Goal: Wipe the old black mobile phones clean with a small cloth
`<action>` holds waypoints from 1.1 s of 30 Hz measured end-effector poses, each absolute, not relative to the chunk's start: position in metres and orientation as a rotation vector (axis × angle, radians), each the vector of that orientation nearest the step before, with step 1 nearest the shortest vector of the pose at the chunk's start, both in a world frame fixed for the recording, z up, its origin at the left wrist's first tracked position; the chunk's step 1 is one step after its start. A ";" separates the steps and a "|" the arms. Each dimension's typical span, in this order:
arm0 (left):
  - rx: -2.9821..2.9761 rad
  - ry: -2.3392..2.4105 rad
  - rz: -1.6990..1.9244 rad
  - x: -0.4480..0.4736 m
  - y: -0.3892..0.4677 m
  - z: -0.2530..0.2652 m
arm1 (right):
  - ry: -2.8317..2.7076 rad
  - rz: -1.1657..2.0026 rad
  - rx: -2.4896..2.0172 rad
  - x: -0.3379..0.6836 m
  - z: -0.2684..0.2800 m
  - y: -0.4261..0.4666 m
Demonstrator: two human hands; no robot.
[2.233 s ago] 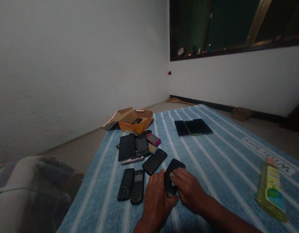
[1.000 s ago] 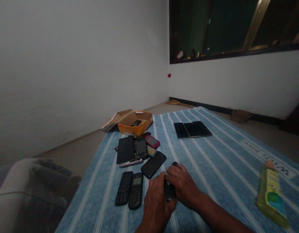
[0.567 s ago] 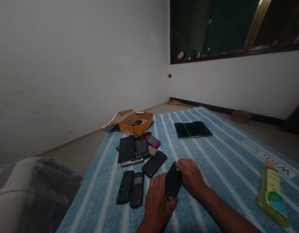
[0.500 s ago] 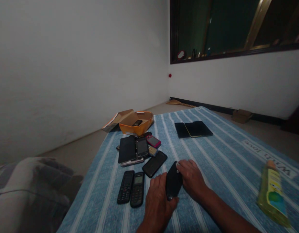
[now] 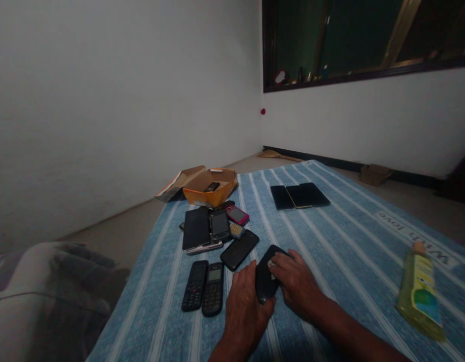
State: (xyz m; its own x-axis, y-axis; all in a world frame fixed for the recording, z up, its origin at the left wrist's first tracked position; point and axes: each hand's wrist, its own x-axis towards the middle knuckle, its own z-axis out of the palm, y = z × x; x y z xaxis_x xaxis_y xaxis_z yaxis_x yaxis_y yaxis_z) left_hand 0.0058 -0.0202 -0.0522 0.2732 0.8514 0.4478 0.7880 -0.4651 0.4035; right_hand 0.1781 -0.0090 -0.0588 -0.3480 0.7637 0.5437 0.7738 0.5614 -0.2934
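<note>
A black phone (image 5: 267,277) lies between my hands over the striped cloth. My left hand (image 5: 244,306) grips its left side and lower end, thumb at the bottom edge. My right hand (image 5: 298,279) presses a small white wad (image 5: 271,265), which looks like tissue, onto the phone's upper surface with bent fingers. Left of my hands, two keypad phones (image 5: 204,289) lie side by side. Just beyond them rests a dark smartphone (image 5: 240,250). Behind is a pile with a black tablet-like slab (image 5: 196,229), a dark phone (image 5: 219,225) and a pink phone (image 5: 238,215).
An open orange cardboard box (image 5: 209,197) with a phone inside stands at the far left of the blue striped cloth (image 5: 341,281). Several dark flat devices (image 5: 300,196) lie at the far middle. A bottle of yellow-green liquid (image 5: 421,296) lies at the right.
My right hand has slid the white wad from the phone's upper right edge inward and down over its surface. The phone lies flatter; my left hand keeps its grip. The view has tipped slightly.
</note>
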 end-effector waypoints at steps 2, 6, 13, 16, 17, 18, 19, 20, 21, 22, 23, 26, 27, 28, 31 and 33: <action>2.412 1.582 0.933 0.005 -0.020 -0.052 | -2.118 -0.079 -1.344 0.187 -0.060 -0.007; 2.384 1.599 0.912 0.005 -0.019 -0.050 | -2.095 -0.152 -1.451 0.196 -0.061 -0.005; 2.378 1.629 0.907 0.008 -0.017 -0.050 | -2.201 -0.058 -1.228 0.177 -0.062 -0.021; 2.426 1.605 0.946 0.008 -0.016 -0.051 | -2.249 -0.014 -1.129 0.172 -0.062 -0.025; 2.438 1.601 0.961 0.008 -0.016 -0.052 | -2.256 0.000 -1.115 0.173 -0.062 -0.024; 2.446 1.602 0.972 0.009 -0.016 -0.052 | -2.256 0.010 -1.112 0.175 -0.062 -0.021; 2.450 1.606 0.979 0.010 -0.015 -0.052 | -2.250 0.013 -1.122 0.179 -0.061 -0.018; 2.455 1.610 0.982 0.010 -0.015 -0.051 | -2.239 0.010 -1.144 0.184 -0.060 -0.014; 2.460 1.614 0.982 0.011 -0.015 -0.051 | -2.222 0.002 -1.176 0.189 -0.059 -0.010; 2.467 1.617 0.980 0.012 -0.015 -0.050 | -2.208 -0.001 -1.218 0.195 -0.057 -0.006; 2.474 1.619 0.976 0.013 -0.014 -0.049 | -2.199 -0.004 -1.260 0.200 -0.055 -0.003; 2.490 1.631 0.942 0.016 -0.014 -0.047 | -2.195 0.004 -1.337 0.210 -0.049 0.001; 2.494 1.635 0.927 0.016 -0.014 -0.047 | -2.201 0.011 -1.344 0.210 -0.047 0.000; 2.496 1.639 0.913 0.017 -0.013 -0.047 | -2.212 0.018 -1.339 0.209 -0.046 -0.001; 2.493 1.653 0.873 0.020 -0.012 -0.046 | -2.267 0.047 -1.260 0.202 -0.044 -0.005; 2.475 1.671 0.832 0.023 -0.011 -0.043 | -2.310 0.078 -1.181 0.198 -0.043 -0.005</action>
